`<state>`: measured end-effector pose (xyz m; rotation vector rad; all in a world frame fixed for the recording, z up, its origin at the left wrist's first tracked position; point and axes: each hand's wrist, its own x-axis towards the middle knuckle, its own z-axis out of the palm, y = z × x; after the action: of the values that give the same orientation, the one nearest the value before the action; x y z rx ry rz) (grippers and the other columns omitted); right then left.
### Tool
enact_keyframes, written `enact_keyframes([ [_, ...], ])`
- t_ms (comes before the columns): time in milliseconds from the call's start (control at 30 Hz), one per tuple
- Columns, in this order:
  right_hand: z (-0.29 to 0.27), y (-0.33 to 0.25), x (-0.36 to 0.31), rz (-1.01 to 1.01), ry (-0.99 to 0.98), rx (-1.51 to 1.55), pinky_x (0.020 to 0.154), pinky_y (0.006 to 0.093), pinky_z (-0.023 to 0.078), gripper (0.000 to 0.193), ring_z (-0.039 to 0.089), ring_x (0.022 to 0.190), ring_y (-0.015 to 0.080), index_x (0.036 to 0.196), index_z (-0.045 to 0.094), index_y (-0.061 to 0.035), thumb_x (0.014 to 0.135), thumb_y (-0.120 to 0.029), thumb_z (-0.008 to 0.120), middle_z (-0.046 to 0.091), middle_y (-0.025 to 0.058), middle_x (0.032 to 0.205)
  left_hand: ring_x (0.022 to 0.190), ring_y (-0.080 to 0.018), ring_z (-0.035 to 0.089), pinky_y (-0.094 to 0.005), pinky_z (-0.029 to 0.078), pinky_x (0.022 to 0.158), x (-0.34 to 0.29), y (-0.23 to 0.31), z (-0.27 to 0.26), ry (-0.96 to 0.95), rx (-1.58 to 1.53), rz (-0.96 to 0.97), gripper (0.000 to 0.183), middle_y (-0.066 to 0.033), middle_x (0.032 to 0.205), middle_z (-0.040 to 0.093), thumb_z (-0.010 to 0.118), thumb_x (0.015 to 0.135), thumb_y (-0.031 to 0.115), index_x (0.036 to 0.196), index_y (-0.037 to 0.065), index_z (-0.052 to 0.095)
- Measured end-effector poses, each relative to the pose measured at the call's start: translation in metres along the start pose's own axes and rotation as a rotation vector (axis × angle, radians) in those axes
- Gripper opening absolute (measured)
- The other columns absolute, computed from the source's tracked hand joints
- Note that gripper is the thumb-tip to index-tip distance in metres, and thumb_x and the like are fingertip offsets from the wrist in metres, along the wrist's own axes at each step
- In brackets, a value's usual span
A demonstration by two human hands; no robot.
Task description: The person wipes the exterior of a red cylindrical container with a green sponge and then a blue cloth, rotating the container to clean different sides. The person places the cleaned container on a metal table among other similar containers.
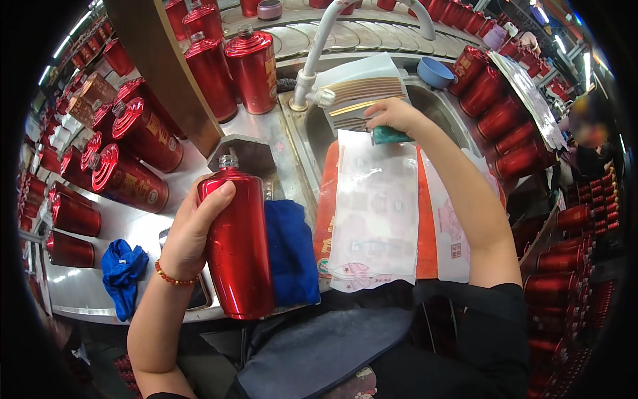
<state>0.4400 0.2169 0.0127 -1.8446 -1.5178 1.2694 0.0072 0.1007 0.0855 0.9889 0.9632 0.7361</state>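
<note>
My left hand (pixel 199 229) is wrapped round a glossy red bottle (pixel 240 259), held upright with its clear threaded neck uncapped and no print on the side I see. My right hand (pixel 401 118) reaches over the sink, its fingers closed on a flat teal piece that looks like a scraper (pixel 391 135). Its fingertips are close to a sheet with gold and brown strips (pixel 362 93) that lies in the sink. Just below, white translucent decal sheets (pixel 373 199) rest on an orange-red board (pixel 427 199) across the sink.
A white tap (pixel 307 80) arches over the metal sink (pixel 452 110), with a blue bowl (pixel 435 72) on its far rim. Blue cloths (pixel 290 256) (pixel 123 272) lie on the steel counter. Printed red bottles (pixel 252 70) stand behind a wooden post (pixel 166 66); more red bottles (pixel 502 123) line the right.
</note>
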Motion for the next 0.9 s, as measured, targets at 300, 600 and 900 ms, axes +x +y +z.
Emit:
enact_keyframes([
  [300,-0.084,0.041,0.012,0.012,0.278,-0.699,0.081,0.0377,0.055,0.038,0.071,0.080,0.0277,0.098,0.079,-0.0017,0.077,-0.033,0.085,0.075,0.0177,0.089,0.081,-0.0090,0.067,-0.0251,0.055,0.073,0.014,-0.003,0.004,0.044,0.025,0.051,0.038,-0.0038,0.096,0.070,0.066,0.101,0.035,0.117,0.002,0.060],
  [600,-0.031,-0.012,-0.137,-0.181,0.060,-0.528,0.080,0.0359,0.054,0.031,0.070,0.082,0.0226,0.107,0.076,0.0009,0.090,-0.024,0.075,0.074,0.0109,0.087,0.093,-0.0105,0.068,-0.0267,0.056,0.083,0.015,-0.020,-0.004,0.128,0.081,0.064,0.043,-0.0043,0.108,0.071,0.054,0.108,0.043,0.127,0.004,0.059],
  [900,-0.023,0.041,-0.122,-0.164,0.280,-0.682,0.082,0.0403,0.056,0.039,0.073,0.089,0.0342,0.108,0.077,0.0002,0.084,-0.031,0.079,0.076,0.0178,0.097,0.144,-0.0265,0.045,-0.0437,0.036,0.120,-0.028,-0.042,-0.013,0.384,0.175,0.476,0.054,-0.0139,0.158,0.042,0.048,0.111,0.025,0.156,-0.002,0.038],
])
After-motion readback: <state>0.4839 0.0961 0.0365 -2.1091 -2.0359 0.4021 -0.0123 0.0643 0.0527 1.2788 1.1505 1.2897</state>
